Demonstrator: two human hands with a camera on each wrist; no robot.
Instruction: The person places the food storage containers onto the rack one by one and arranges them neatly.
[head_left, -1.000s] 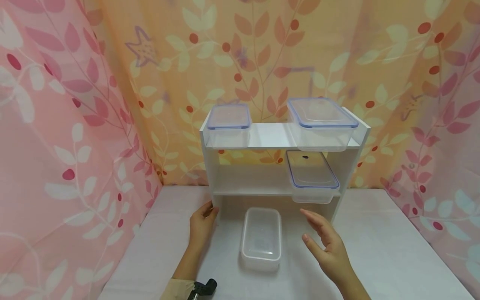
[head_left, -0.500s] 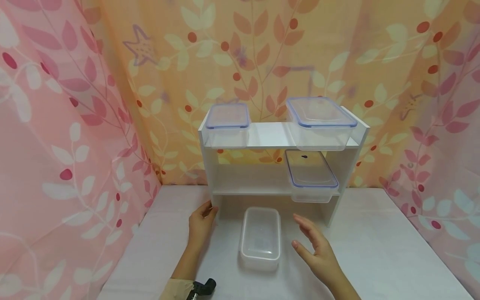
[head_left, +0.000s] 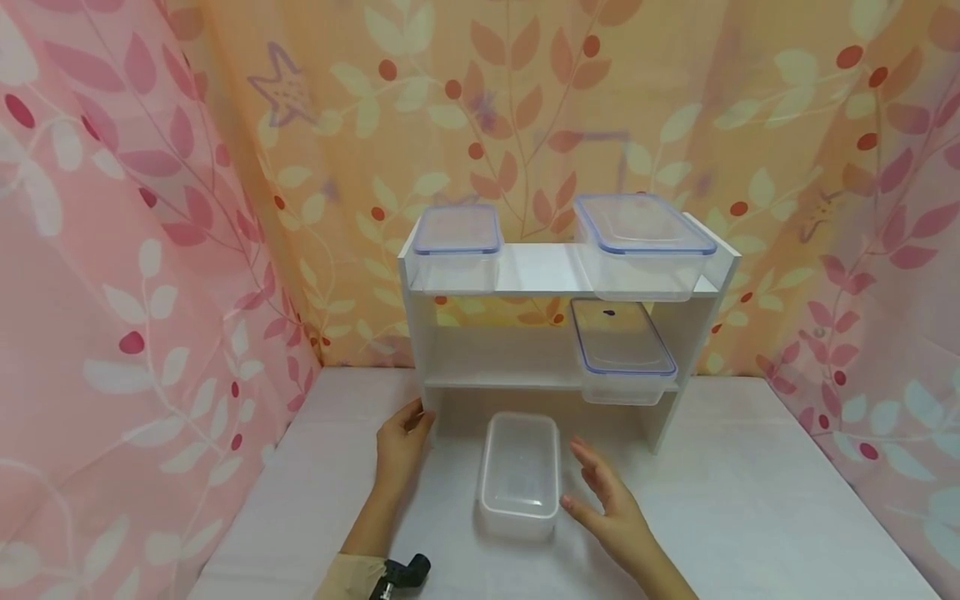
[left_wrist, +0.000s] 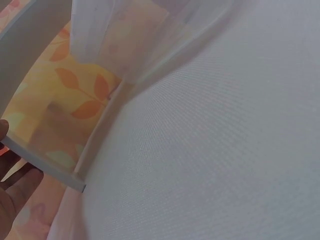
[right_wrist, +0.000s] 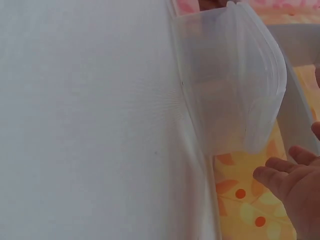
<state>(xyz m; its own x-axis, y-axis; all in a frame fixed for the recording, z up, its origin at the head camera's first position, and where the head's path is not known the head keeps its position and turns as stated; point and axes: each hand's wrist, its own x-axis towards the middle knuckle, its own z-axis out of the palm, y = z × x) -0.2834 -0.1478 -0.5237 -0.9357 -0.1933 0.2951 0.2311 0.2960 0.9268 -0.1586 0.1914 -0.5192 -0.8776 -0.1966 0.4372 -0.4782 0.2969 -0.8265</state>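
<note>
A lidless clear plastic food container (head_left: 521,475) stands on the table in front of a white shelf (head_left: 513,354). My right hand (head_left: 611,517) is just to its right, thumb and fingers spread, with a narrow gap to the container's wall. In the right wrist view, the fingers (right_wrist: 285,170) point toward the container (right_wrist: 235,80). My left hand (head_left: 401,442) is at the shelf's left side panel. The left wrist view has its thumb and fingers (left_wrist: 25,190) on opposite sides of the panel (left_wrist: 47,167), gripping its edge.
On the shelf's top board sit a small blue-rimmed lidded container (head_left: 457,250) at left and a larger one (head_left: 645,246) at right. Another lidded container (head_left: 626,350) juts forward from the middle board at right. A patterned curtain (head_left: 345,125) hangs behind and at both sides.
My right hand has moved left and slightly down, closer to the lidless container. The left hand stays on the shelf panel, and the containers have kept their places.
</note>
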